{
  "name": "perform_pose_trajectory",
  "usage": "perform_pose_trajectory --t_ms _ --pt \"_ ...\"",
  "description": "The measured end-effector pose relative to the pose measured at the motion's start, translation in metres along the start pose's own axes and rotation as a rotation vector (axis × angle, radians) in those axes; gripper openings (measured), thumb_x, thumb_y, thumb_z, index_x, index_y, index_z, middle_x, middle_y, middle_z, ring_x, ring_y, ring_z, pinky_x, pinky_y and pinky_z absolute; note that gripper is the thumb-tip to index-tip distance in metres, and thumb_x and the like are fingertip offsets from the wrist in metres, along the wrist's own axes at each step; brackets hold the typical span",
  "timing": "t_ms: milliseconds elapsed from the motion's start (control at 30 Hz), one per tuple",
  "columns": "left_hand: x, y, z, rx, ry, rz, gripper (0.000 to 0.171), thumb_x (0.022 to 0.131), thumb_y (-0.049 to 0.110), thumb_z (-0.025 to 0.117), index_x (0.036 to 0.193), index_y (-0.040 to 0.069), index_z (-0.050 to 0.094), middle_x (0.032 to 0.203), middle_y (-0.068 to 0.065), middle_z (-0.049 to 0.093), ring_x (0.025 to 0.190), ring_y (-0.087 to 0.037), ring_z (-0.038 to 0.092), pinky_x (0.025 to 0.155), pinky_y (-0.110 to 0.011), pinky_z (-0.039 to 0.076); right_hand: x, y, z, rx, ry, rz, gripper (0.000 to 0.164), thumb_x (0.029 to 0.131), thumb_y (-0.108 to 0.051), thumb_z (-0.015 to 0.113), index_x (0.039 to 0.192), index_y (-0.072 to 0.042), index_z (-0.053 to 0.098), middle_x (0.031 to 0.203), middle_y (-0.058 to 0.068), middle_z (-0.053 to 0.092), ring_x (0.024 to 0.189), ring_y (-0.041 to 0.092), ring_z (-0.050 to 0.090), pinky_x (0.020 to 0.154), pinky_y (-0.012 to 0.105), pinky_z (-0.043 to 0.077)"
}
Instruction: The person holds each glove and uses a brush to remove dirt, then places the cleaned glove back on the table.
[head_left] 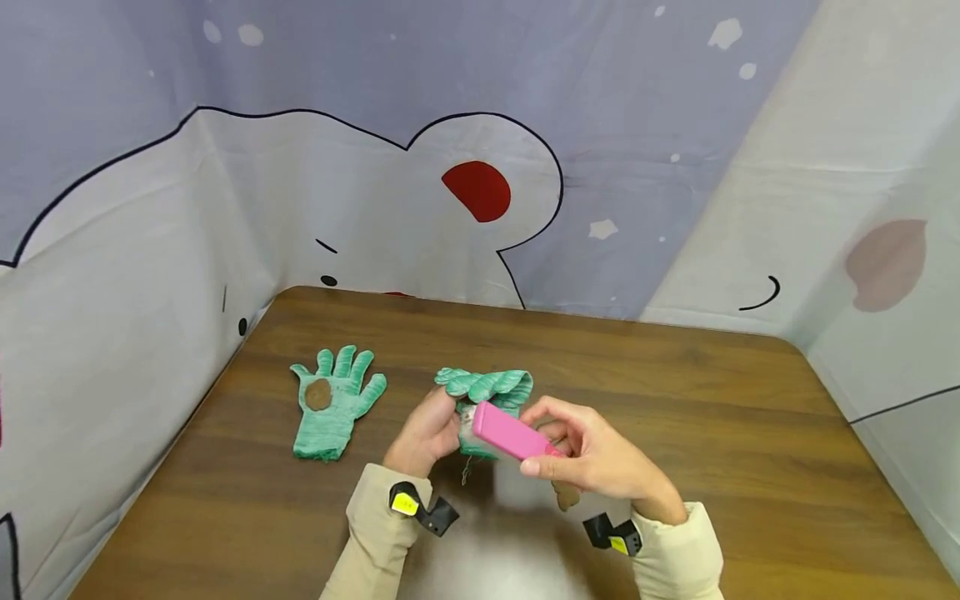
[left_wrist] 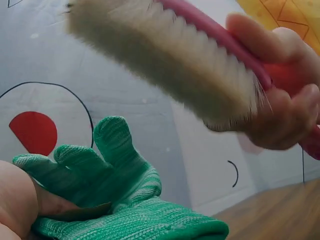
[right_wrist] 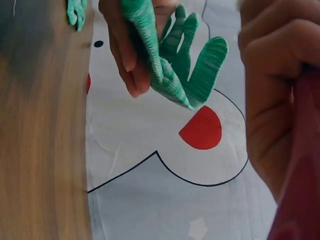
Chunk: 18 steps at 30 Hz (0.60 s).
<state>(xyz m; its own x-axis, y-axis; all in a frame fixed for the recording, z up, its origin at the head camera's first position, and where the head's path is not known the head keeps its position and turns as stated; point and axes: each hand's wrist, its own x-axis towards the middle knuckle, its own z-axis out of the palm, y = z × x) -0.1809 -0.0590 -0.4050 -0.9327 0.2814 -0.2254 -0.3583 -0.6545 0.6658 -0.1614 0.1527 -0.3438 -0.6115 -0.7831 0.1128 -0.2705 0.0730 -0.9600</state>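
My left hand (head_left: pixel 427 433) grips a green knitted glove (head_left: pixel 491 386), lifted above the table. The glove's fingers flop over, away from me, and the left wrist view shows my thumb against a brown patch (left_wrist: pixel 80 212) on it. In my right hand (head_left: pixel 600 454) is a pink brush (head_left: pixel 513 431). Its dense pale bristles (left_wrist: pixel 150 65) point down toward the glove, with a gap between them in the left wrist view. From the right wrist, the fingers (right_wrist: pixel 135 75) of my left hand show behind the glove.
A second green glove (head_left: pixel 330 417) lies flat on the wooden table (head_left: pixel 712 400) to the left, with a round brown patch (head_left: pixel 318 395). Something small and brown (head_left: pixel 566 497) shows below my right hand. A printed cloth (head_left: pixel 360 200) hangs around the table's back and sides.
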Motion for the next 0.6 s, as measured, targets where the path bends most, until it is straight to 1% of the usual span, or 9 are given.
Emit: perform_pose_trajectory --t_ms 33,100,167,233,267,333,400,500,600 --pt "0.001 -0.001 0.0 0.019 -0.001 -0.016 0.037 0.098 0.013 0.037 0.068 0.021 0.057 0.072 0.008 0.059 0.071 -0.003 0.056 0.073 -0.021 0.048 0.0 0.0 0.001 -0.039 -0.003 0.018 0.028 0.083 -0.006 0.067 0.108 -0.008 0.053 0.084 0.01 0.066 0.058 0.013 0.059 0.046 0.031 0.049" --pt "0.001 -0.003 0.001 0.071 -0.008 -0.054 0.036 0.098 0.015 0.036 0.069 0.019 0.058 0.07 0.007 0.061 0.068 -0.005 0.059 0.068 -0.024 0.05 0.001 0.001 0.001 -0.134 0.039 0.075 0.029 0.082 -0.016 0.07 0.107 -0.012 0.054 0.085 0.007 0.066 0.066 0.014 0.062 0.055 0.031 0.052" --pt "-0.001 -0.002 -0.001 0.123 -0.037 -0.091 0.033 0.097 0.015 0.036 0.074 0.015 0.059 0.07 0.003 0.063 0.067 -0.008 0.061 0.065 -0.027 0.052 0.003 0.002 0.002 -0.186 0.127 0.153 0.031 0.082 -0.024 0.07 0.106 -0.014 0.054 0.085 0.009 0.066 0.063 0.015 0.061 0.053 0.031 0.051" --pt "-0.002 -0.002 -0.001 0.137 -0.071 -0.116 0.029 0.097 0.016 0.036 0.081 0.011 0.06 0.072 -0.002 0.065 0.066 -0.013 0.063 0.063 -0.03 0.053 0.005 0.002 0.002 -0.202 0.251 0.244 0.035 0.08 -0.031 0.071 0.107 -0.015 0.054 0.082 0.01 0.065 0.057 0.015 0.057 0.047 0.027 0.047" --pt "-0.001 -0.002 0.0 0.126 -0.084 -0.112 0.026 0.097 0.017 0.037 0.085 0.009 0.059 0.074 -0.004 0.066 0.068 -0.014 0.064 0.064 -0.032 0.053 0.006 0.003 0.001 -0.198 0.313 0.277 0.037 0.079 -0.032 0.072 0.107 -0.015 0.054 0.079 0.01 0.064 0.052 0.014 0.053 0.043 0.025 0.044" --pt "0.0 -0.001 0.001 0.09 -0.104 -0.076 0.023 0.097 0.018 0.039 0.094 0.006 0.058 0.082 -0.005 0.067 0.076 -0.016 0.064 0.07 -0.033 0.053 0.007 0.004 -0.001 -0.14 0.41 0.33 0.038 0.08 -0.031 0.072 0.108 -0.013 0.053 0.074 0.014 0.061 0.044 0.014 0.044 0.037 0.022 0.036" --pt "0.001 0.0 0.003 0.058 -0.106 -0.044 0.025 0.098 0.025 0.041 0.103 0.005 0.057 0.092 -0.005 0.066 0.087 -0.016 0.063 0.079 -0.033 0.051 0.008 0.005 -0.002 -0.095 0.464 0.351 0.039 0.08 -0.03 0.072 0.108 -0.011 0.052 0.068 0.013 0.058 0.041 0.013 0.04 0.037 0.02 0.032" --pt "0.002 0.0 0.005 0.027 -0.125 -0.003 0.038 0.099 0.033 0.038 0.123 0.005 0.048 0.114 -0.005 0.059 0.109 -0.017 0.053 0.095 -0.035 0.042 0.01 0.008 0.001 -0.062 0.475 0.348 0.038 0.081 -0.029 0.071 0.108 -0.01 0.051 0.064 0.012 0.054 0.04 0.013 0.039 0.036 0.02 0.032" --pt "0.003 0.0 0.007 -0.002 -0.178 0.031 0.049 0.1 0.037 0.031 0.14 0.008 0.03 0.137 -0.004 0.041 0.128 -0.018 0.034 0.107 -0.036 0.027 0.015 0.01 0.008 -0.063 0.464 0.332 0.038 0.08 -0.03 0.071 0.107 -0.011 0.052 0.062 0.011 0.053 0.039 0.014 0.04 0.036 0.021 0.033"
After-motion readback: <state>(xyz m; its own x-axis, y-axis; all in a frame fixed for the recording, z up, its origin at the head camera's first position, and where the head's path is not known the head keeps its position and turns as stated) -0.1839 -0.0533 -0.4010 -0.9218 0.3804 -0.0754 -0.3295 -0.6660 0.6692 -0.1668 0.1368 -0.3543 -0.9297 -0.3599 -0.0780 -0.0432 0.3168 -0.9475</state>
